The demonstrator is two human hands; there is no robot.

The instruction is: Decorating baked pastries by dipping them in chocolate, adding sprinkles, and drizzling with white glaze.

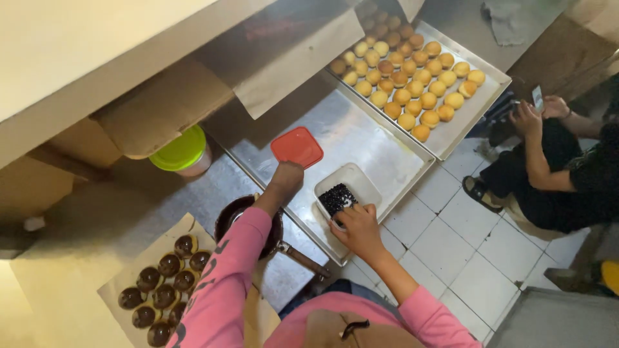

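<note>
My right hand (358,227) rests at the near edge of the white tub (345,193) of dark sprinkles, fingers curled together into it. My left hand (285,179) lies left, fingers bunched, below the red lid (296,146).

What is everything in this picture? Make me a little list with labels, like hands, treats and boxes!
left hand: reaching over the steel tray, beside the red lid
right hand: fingers in the white tub of dark sprinkles
plain buns: rows on the far baking tray
chocolate-topped buns: on brown paper, lower left
dark pan: under the left arm, handle pointing right
green-lidded jar: under the shelf
other person: sitting on the tiled floor
</note>
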